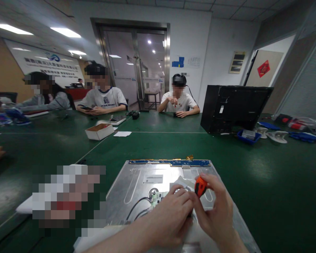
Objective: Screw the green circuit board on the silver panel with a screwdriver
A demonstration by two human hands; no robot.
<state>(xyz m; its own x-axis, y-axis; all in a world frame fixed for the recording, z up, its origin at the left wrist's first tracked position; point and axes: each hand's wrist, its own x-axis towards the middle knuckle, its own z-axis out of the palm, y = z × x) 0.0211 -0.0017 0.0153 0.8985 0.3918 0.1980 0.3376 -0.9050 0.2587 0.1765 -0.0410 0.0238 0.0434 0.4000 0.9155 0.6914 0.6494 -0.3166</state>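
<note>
A silvery metal display panel (pixel 133 175) lies flat on the table in front of me. My right hand (pixel 217 209) grips the orange and black handle of a screwdriver (pixel 200 186) over the panel's right half; its tip is hidden. Beside it, my left hand (pixel 171 211) has its fingers curled close to the screwdriver, and whatever they hold is out of sight. Partly under the left hand sits a small pale green circuit board (pixel 156 199) with black cables (pixel 137 205). A long blue circuit strip (pixel 158 162) runs along the panel's far edge.
On the green table (pixel 163 144) stand a white open box (pixel 100 132) to the left and a large black monitor (pixel 234 107) to the right. A blue tray (pixel 249 137) is near the monitor. Several people sit across the table. A pixelated object lies left of the panel.
</note>
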